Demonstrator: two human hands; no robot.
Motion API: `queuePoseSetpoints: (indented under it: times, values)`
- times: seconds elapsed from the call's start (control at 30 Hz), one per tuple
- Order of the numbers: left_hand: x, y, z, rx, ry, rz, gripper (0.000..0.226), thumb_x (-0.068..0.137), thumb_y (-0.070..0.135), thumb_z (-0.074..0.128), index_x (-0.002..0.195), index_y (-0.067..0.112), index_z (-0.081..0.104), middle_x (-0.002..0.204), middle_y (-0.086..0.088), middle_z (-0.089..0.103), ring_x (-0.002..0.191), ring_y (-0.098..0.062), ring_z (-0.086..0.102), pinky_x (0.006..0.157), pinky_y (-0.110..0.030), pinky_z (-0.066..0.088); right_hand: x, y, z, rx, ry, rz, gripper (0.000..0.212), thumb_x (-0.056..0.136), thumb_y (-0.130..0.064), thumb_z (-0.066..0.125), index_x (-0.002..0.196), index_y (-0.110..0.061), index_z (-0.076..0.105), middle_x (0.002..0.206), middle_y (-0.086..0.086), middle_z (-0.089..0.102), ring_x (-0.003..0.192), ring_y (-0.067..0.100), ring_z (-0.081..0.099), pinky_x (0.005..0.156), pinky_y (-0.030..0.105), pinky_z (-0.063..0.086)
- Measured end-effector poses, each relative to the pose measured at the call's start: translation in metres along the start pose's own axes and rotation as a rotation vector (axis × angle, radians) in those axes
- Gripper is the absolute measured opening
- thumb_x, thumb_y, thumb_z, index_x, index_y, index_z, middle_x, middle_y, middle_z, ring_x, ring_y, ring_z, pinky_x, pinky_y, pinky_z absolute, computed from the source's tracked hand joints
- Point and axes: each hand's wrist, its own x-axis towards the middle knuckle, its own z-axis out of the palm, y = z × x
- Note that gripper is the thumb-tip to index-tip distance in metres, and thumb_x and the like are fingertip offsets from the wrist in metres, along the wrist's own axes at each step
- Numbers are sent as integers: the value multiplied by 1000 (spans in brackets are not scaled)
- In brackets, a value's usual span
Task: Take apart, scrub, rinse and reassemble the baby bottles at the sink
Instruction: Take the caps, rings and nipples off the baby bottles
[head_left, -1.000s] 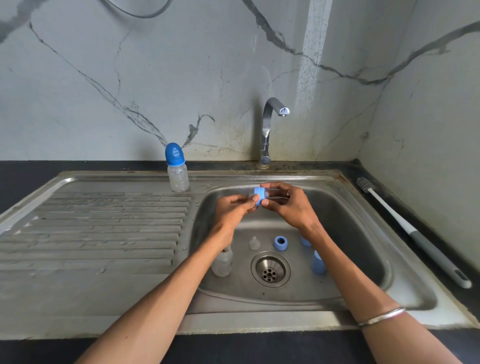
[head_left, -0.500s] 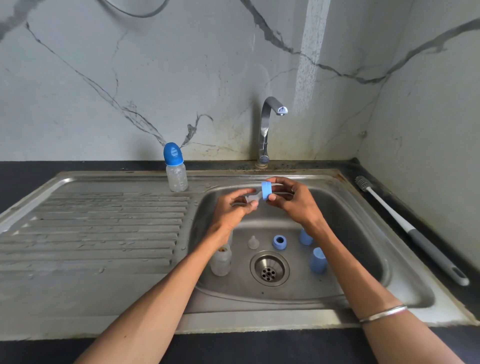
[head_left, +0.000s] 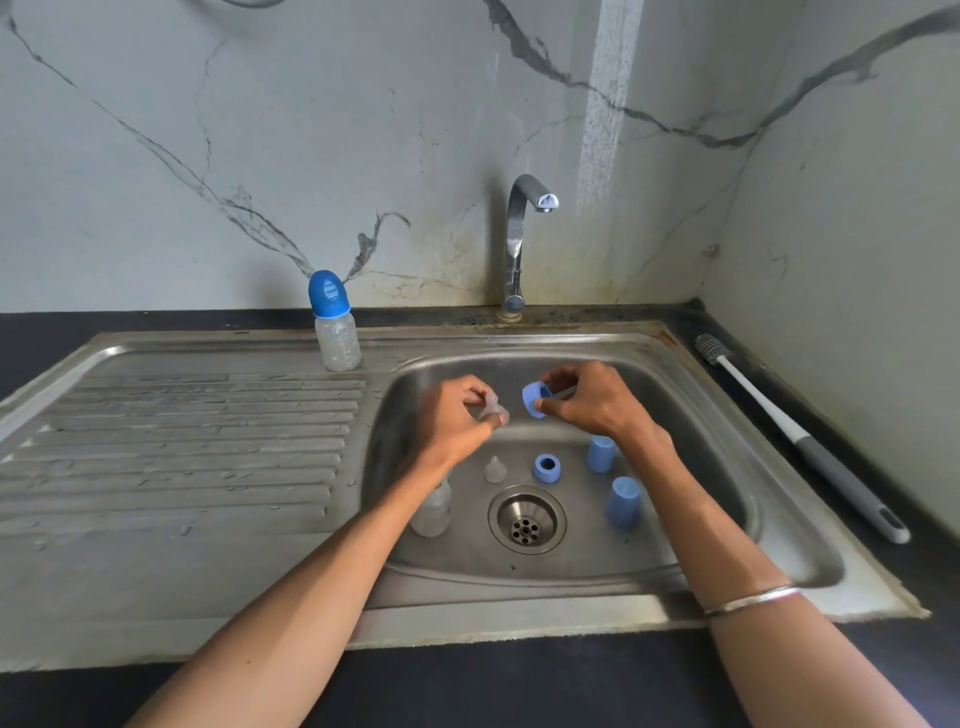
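Bottles were in pieces across the middle of the frame: the left hand (head_left: 460, 415) pinched a clear teat (head_left: 492, 410) at its fingertips, and the right hand (head_left: 592, 402) gripped a blue collar ring (head_left: 535, 399), with what looked like a clear bottle body behind its fingers, though that was hard to make out. The two hands were just apart over the sink (head_left: 753, 499). Below them lay a second teat (head_left: 495, 469), another blue ring (head_left: 546, 467), two blue caps (head_left: 601, 453) (head_left: 623, 501) and a bare bottle (head_left: 432, 512) left of the drain (head_left: 526, 518). One capped bottle (head_left: 335, 325) stood untouched at upper left, the brush (head_left: 800, 439) far right on the table (head_left: 467, 686). By my read, stripping-down was nearly done. Best practice from here: set the teat down away from the drain, keep parts paired, fetch the brush.
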Motion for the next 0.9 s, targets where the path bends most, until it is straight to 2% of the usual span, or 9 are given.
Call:
queuePoseSetpoints:
  times: [0.1,0.23,0.5,0.57,0.63,0.7,0.77,0.83,0.9]
  values:
    - [-5,-3,4,135,-67,27,22,66,9,86,75,21,70,69,8,71,61,4,63,61,-15,52,-2,6,3,-148,-82,46,37,79,-26,81,113,-14,70,106,1,70,89,13,62,78,24,47]
    - [-8,-8,8,299,-223,9,17,65,3,81,74,14,73,67,-1,72,68,-14,69,69,-31,57,-3,10,7,-260,-195,105,36,78,-25,83,109,-13,70,103,3,70,88,17,64,77,26,48]
    - [-7,-24,30,563,-558,3,26,62,-4,83,75,15,70,82,-3,68,78,-19,67,72,-29,57,2,26,40,-551,-419,149,34,71,-24,78,104,-16,76,102,5,74,94,24,70,81,31,57]
    - [-9,-25,33,593,-603,18,27,63,-6,83,82,10,71,89,-6,66,80,-21,66,74,-31,57,8,33,50,-655,-487,144,32,70,-26,78,99,-12,76,91,5,73,87,24,69,76,29,55]
    - [-11,-27,38,626,-625,56,25,68,-10,78,86,6,70,92,-9,64,80,-23,64,74,-33,57,9,40,56,-720,-520,162,21,71,-27,79,77,-10,69,69,1,65,70,19,64,64,25,49]
    - [-10,-30,43,653,-650,83,24,72,-11,75,90,4,68,98,-11,63,83,-25,64,76,-38,58,7,45,59,-732,-545,180,30,74,-25,80,62,-12,56,61,-1,56,57,13,56,52,24,40]
    - [-8,-32,49,677,-680,104,23,74,-9,75,93,3,69,102,-13,63,86,-27,64,76,-38,58,7,50,59,-743,-543,178,23,75,-26,81,72,-11,64,68,1,59,62,15,58,49,24,38]
    - [-6,-33,54,693,-716,114,22,74,-9,74,92,2,70,104,-15,64,83,-27,61,72,-35,55,10,59,59,-742,-554,170,32,76,-30,81,100,-10,73,87,5,69,81,19,65,61,24,46]
    - [-7,-31,56,701,-734,107,21,74,-10,72,91,2,70,105,-15,63,79,-24,58,68,-32,51,11,63,62,-750,-597,168,41,77,-30,81,111,-10,72,100,7,73,94,20,68,77,27,51]
